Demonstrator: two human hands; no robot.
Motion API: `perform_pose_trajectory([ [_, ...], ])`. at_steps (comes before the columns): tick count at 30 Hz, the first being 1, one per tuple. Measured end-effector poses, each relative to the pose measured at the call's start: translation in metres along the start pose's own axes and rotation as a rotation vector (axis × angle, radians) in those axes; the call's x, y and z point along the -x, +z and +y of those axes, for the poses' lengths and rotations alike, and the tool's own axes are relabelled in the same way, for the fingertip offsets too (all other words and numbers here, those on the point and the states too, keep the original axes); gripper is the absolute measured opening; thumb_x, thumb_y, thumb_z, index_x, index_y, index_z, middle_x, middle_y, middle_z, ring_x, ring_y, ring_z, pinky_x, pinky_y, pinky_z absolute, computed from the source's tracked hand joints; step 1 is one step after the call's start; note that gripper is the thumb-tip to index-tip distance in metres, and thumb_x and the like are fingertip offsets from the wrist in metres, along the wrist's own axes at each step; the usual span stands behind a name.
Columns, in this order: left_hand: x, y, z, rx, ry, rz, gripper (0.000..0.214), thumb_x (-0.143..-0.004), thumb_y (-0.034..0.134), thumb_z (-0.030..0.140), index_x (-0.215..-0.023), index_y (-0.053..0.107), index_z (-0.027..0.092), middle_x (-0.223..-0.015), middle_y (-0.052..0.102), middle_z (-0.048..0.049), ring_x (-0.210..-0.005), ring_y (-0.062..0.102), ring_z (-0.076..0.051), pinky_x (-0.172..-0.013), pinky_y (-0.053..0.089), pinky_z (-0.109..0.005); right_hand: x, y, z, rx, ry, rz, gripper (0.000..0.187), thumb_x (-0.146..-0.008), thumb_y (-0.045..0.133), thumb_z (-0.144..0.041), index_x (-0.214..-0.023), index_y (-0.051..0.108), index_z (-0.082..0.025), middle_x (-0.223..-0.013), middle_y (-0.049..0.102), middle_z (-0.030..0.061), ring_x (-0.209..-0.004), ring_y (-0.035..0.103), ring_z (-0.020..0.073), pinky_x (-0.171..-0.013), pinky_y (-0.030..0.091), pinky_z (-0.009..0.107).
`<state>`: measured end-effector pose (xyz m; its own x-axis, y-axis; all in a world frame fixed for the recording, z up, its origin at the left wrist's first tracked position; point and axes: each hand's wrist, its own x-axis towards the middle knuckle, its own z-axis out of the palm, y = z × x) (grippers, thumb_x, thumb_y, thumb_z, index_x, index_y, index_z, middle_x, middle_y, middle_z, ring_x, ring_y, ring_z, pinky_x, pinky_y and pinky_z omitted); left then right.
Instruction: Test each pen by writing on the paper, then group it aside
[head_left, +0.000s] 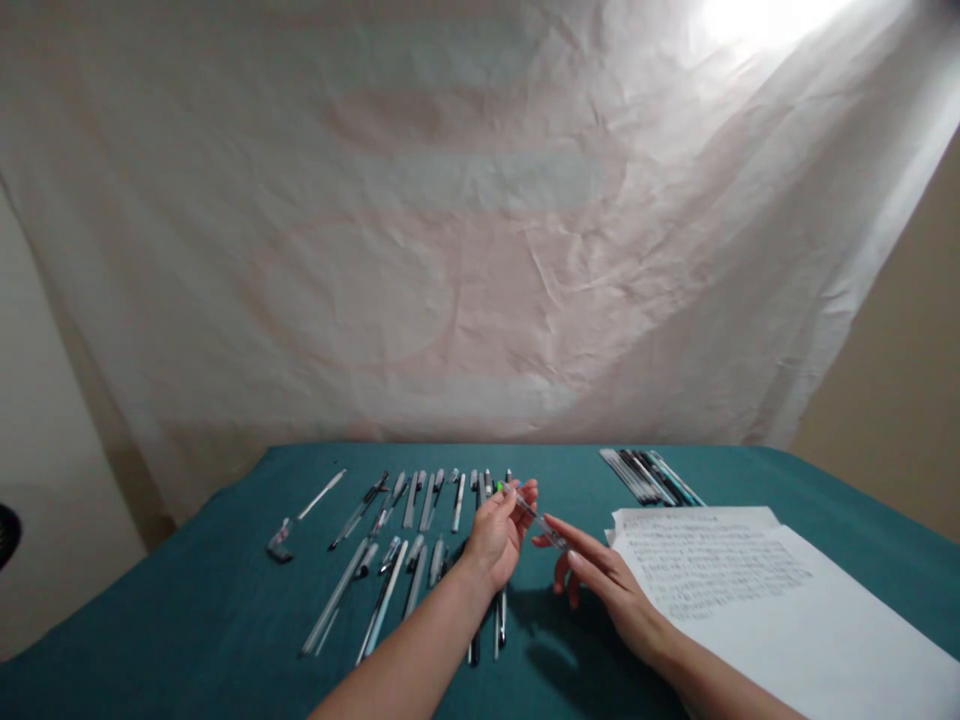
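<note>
Above the middle of the table, my left hand holds a slim clear pen between thumb and fingers, palm turned partly up. The pen slants down to the right, and its lower end lies between the thumb and forefinger of my right hand. The other right fingers are curled below. A small bright green spot shows at the left fingertips; I cannot make out what it belongs to. Pens and loose pen parts in a back row and a front row lie left of and under my left forearm.
Sheets of paper, the top one covered in handwriting, lie at the right. Behind them sits a group of pens and thin refills. A white stick and a clear-and-black piece lie far left on the green cloth. A pale sheet hangs behind.
</note>
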<state>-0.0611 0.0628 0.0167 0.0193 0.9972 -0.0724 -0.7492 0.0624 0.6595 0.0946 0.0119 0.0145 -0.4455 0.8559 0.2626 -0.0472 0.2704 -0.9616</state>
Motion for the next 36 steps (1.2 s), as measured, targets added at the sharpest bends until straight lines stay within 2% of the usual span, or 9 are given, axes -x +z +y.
perform_pose_trajectory([
  [4,0.002,0.002,0.002,0.014,-0.034,-0.01,0.01,-0.082,0.051,0.008,-0.091,0.056,0.01,-0.097,0.065,-0.0116,-0.079,0.064,-0.012,-0.071,0.051,-0.021,0.001,0.001,0.003,0.104,-0.012,-0.007,0.046,-0.086,0.042,-0.041,-0.128,0.044,-0.022,-0.078,0.061,0.0029,-0.064,0.052,0.0135,-0.057,0.046,0.026],
  [8,0.004,0.003,0.002,0.026,-0.077,-0.028,0.011,-0.084,0.049,0.007,-0.092,0.056,0.01,-0.099,0.065,-0.0124,-0.084,0.064,-0.013,-0.072,0.052,-0.021,0.001,0.002,0.009,0.181,-0.059,0.032,0.041,-0.086,0.044,-0.038,-0.124,0.049,-0.024,-0.09,0.065,0.0046,-0.067,0.054,0.0139,-0.057,0.046,0.025],
  [17,0.005,0.007,0.0,0.034,-0.148,-0.029,0.013,-0.086,0.044,0.007,-0.093,0.054,0.01,-0.098,0.065,-0.0125,-0.081,0.065,-0.013,-0.07,0.052,-0.021,0.002,0.002,0.003,0.334,-0.171,0.126,0.037,-0.083,0.048,-0.035,-0.118,0.053,-0.022,-0.106,0.062,0.0079,-0.084,0.059,0.0186,-0.072,0.048,0.029],
  [20,0.012,0.013,-0.006,0.022,-0.2,-0.068,0.013,-0.085,0.048,0.011,-0.097,0.053,0.011,-0.103,0.063,-0.0127,-0.086,0.064,-0.015,-0.074,0.051,-0.025,0.001,0.003,0.004,0.339,-0.243,0.15,0.04,-0.08,0.054,-0.033,-0.118,0.051,-0.022,-0.113,0.059,0.0075,-0.095,0.056,0.0206,-0.08,0.046,0.031],
  [23,0.022,0.018,-0.016,-0.026,-0.243,-0.129,0.014,-0.083,0.052,0.017,-0.097,0.053,0.013,-0.105,0.063,-0.0121,-0.093,0.062,-0.018,-0.079,0.049,-0.027,-0.002,0.003,0.01,0.346,-0.291,0.208,0.036,-0.084,0.048,-0.031,-0.118,0.051,-0.022,-0.117,0.057,0.008,-0.105,0.053,0.0217,-0.09,0.042,0.035],
  [26,0.03,0.023,-0.026,-0.114,-0.238,-0.213,0.017,-0.082,0.055,0.024,-0.096,0.056,0.015,-0.103,0.064,-0.0108,-0.093,0.061,-0.018,-0.08,0.046,-0.027,-0.004,0.0,0.013,0.39,-0.298,0.269,0.033,-0.087,0.042,-0.031,-0.117,0.053,-0.023,-0.117,0.057,0.0077,-0.105,0.053,0.0208,-0.091,0.041,0.035],
  [30,0.038,0.027,-0.033,-0.316,-0.113,-0.313,0.026,-0.082,0.053,0.032,-0.102,0.057,0.017,-0.107,0.062,-0.0089,-0.099,0.057,-0.02,-0.089,0.04,-0.031,-0.009,-0.011,0.001,0.496,-0.306,0.342,0.033,-0.087,0.044,-0.032,-0.116,0.055,-0.023,-0.101,0.062,0.0072,-0.09,0.057,0.0185,-0.08,0.045,0.031],
  [33,0.05,0.031,-0.035,-0.592,0.023,-0.409,0.032,-0.082,0.052,0.034,-0.109,0.057,0.019,-0.113,0.059,-0.009,-0.107,0.051,-0.022,-0.096,0.033,-0.035,-0.016,-0.028,-0.02,0.534,-0.302,0.441,0.03,-0.087,0.043,-0.036,-0.106,0.06,-0.021,-0.09,0.061,0.0068,-0.075,0.058,0.0158,-0.068,0.047,0.028],
  [36,0.067,0.034,-0.035,-0.913,0.123,-0.591,0.032,-0.082,0.051,0.033,-0.111,0.058,0.021,-0.116,0.057,-0.0091,-0.111,0.047,-0.025,-0.1,0.028,-0.037,-0.02,-0.05,-0.038,0.516,-0.213,0.52,0.032,-0.084,0.045,-0.043,-0.094,0.062,-0.018,-0.081,0.061,0.0063,-0.061,0.056,0.0131,-0.052,0.045,0.024],
])
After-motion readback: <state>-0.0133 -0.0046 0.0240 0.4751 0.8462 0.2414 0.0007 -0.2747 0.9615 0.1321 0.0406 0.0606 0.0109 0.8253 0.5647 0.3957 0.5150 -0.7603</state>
